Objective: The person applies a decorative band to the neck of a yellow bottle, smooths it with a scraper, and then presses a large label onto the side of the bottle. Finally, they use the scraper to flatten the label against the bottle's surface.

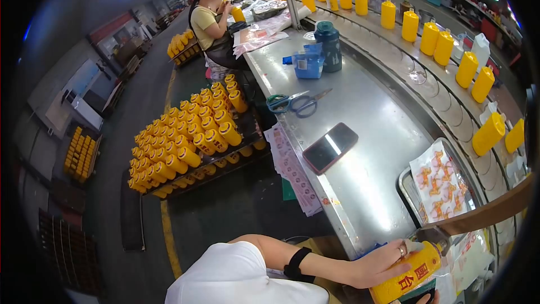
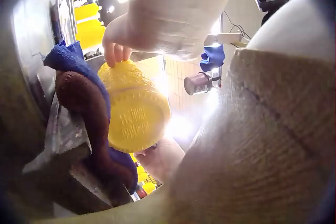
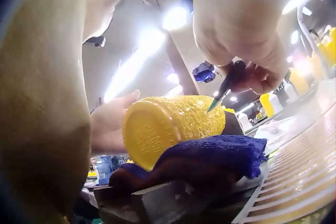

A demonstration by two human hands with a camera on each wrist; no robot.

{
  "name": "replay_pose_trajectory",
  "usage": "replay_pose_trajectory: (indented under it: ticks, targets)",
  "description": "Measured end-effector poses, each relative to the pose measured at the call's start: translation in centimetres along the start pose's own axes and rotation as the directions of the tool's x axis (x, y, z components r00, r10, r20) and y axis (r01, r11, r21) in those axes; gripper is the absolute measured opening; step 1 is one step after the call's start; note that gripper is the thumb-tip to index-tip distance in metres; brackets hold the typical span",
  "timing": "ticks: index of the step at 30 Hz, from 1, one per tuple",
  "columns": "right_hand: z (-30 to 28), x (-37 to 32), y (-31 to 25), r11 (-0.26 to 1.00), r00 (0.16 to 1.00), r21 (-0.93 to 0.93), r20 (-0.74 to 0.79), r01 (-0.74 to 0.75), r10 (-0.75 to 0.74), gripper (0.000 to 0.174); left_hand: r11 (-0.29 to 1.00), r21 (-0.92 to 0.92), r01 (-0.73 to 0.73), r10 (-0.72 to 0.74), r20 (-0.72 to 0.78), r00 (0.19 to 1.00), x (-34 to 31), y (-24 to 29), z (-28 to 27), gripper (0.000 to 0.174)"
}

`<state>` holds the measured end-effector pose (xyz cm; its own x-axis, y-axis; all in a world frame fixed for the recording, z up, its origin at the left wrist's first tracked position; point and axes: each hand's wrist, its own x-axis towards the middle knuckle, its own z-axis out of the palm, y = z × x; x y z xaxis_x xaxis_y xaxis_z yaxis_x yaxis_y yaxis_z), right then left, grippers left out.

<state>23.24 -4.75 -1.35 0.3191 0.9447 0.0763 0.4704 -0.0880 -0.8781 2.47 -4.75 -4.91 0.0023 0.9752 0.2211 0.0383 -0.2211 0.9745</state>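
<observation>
A yellow embossed bottle (image 1: 408, 275) with red characters lies on its side on a blue cloth (image 3: 220, 150) over a brown pad, at the near end of the steel table. My left hand (image 1: 391, 259) grips the bottle near its base; its fingers (image 2: 118, 51) curl over the rim. Above the bottle's side, my right hand (image 3: 252, 74) pinches a thin dark green tool (image 3: 224, 88), whose tip touches the bottle (image 3: 176, 127). In the head view the right hand is almost entirely cut off by the bottom edge.
On the steel table (image 1: 365, 135) lie a phone (image 1: 330, 147), scissors (image 1: 295, 103), a blue box (image 1: 308, 63) and a tray (image 1: 406, 191) of label sheets. Yellow bottles (image 1: 488, 133) stand along the right-hand conveyor. A pallet of bottles (image 1: 191, 135) sits on the floor. Another worker (image 1: 209, 22) sits beyond.
</observation>
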Motion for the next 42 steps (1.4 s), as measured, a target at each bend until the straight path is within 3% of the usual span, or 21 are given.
replay_pose_trajectory:
  ticks: [5, 12, 14, 18, 20, 22, 24, 26, 27, 30, 32, 33, 35, 36, 37, 38, 39, 41, 42]
  targets:
    - [0.2, 0.3, -0.3, 0.999, 0.999, 0.040, -0.040, 0.021, -0.019, 0.043, 0.996, 0.043, 0.081, -0.085, 0.096, 0.992, 0.4, 0.5, -0.5, 0.055]
    - [-0.1, 0.6, 0.6, 0.995, 0.999, 0.098, -0.039, 0.021, -0.017, 0.044, 0.999, 0.015, 0.046, -0.046, 0.036, 0.998, 0.0, 0.1, 0.3, 0.055]
    - [-0.2, 0.4, 0.2, 0.995, 0.999, 0.093, -0.046, 0.024, -0.020, 0.044, 0.993, 0.087, 0.085, -0.092, 0.085, 0.992, 0.0, -0.2, 0.2, 0.056]
    - [0.1, -0.2, -1.8, 0.994, 0.998, 0.099, -0.045, 0.048, -0.044, 0.043, 0.997, 0.030, 0.068, -0.070, 0.054, 0.996, -0.2, 0.3, 0.4, 0.057]
    - [0.5, -0.8, -3.1, 0.986, 0.999, 0.166, 0.038, 0.016, -0.023, 0.040, 0.999, 0.043, 0.000, -0.001, 0.016, 1.000, -0.3, 0.4, 0.4, 0.058]
    - [1.2, -1.0, -1.5, 0.966, 0.986, 0.251, 0.134, 0.065, -0.101, 0.039, 0.999, 0.035, 0.020, -0.021, 0.022, 1.000, -0.5, 0.5, 0.4, 0.058]
    - [1.9, -0.5, 0.1, 0.976, 0.980, 0.205, 0.165, 0.073, -0.108, 0.038, 0.999, 0.031, 0.040, -0.041, 0.029, 0.999, -0.4, 0.3, 0.3, 0.058]
    - [1.9, 0.4, 1.3, 0.986, 0.994, 0.146, 0.066, 0.082, -0.092, 0.037, 0.988, 0.109, 0.106, -0.116, 0.093, 0.989, -0.3, -0.3, 0.4, 0.057]
    - [1.2, 1.2, 2.0, 0.987, 0.987, 0.029, 0.030, 0.156, -0.157, 0.037, 0.989, 0.104, 0.107, -0.117, 0.096, 0.989, -0.2, -0.1, 0.4, 0.057]
    - [-0.2, 1.9, 1.7, 0.981, 0.984, -0.080, -0.018, 0.177, -0.179, 0.038, 0.991, 0.092, 0.101, -0.110, 0.093, 0.990, 0.2, 0.4, 0.3, 0.054]
    - [-0.6, 1.6, 0.9, 0.985, 0.987, -0.072, -0.018, 0.155, -0.157, 0.041, 0.923, 0.280, -0.263, 0.277, -0.008, 0.961, 0.3, 0.0, 1.0, 0.051]
    - [-0.7, 1.5, 0.6, 0.988, 0.991, -0.074, -0.009, 0.135, -0.136, 0.041, 0.925, 0.275, -0.262, 0.274, -0.005, 0.962, 0.5, 0.7, 0.8, 0.051]
    - [-0.7, 1.3, 0.3, 0.991, 0.993, -0.076, 0.000, 0.114, -0.114, 0.042, 0.884, 0.403, -0.239, 0.177, 0.184, 0.967, 0.9, 2.6, 0.1, 0.054]
    - [-0.6, 1.2, 0.4, 0.993, 0.995, -0.058, -0.002, 0.101, -0.101, 0.042, 0.884, 0.402, -0.237, 0.175, 0.186, 0.967, 1.2, 2.7, 0.3, 0.054]
    - [-0.5, 1.2, 0.4, 0.995, 0.996, -0.040, -0.003, 0.086, -0.086, 0.043, 0.816, 0.522, -0.248, 0.127, 0.256, 0.958, 1.5, 2.6, 0.5, 0.070]
    - [-0.4, 1.1, 0.4, 0.996, 0.997, -0.040, -0.003, 0.080, -0.080, 0.043, 0.731, 0.629, -0.265, 0.069, 0.319, 0.945, 1.7, 2.6, 0.6, 0.103]
    - [-0.3, 1.0, 0.3, 0.997, 0.998, -0.023, -0.002, 0.068, -0.068, 0.043, 0.731, 0.630, -0.264, 0.063, 0.323, 0.944, 1.9, 3.0, 0.8, 0.103]
    - [-0.1, 1.1, 0.2, 0.999, 0.999, -0.006, -0.001, 0.054, -0.054, 0.043, 0.665, 0.666, -0.337, 0.246, 0.231, 0.941, 2.3, 4.0, 1.1, 0.098]
    - [-0.1, 1.2, 0.2, 0.999, 0.999, 0.015, 0.005, 0.045, -0.045, 0.043, 0.665, 0.667, -0.337, 0.243, 0.234, 0.942, 2.6, 4.5, 1.1, 0.098]
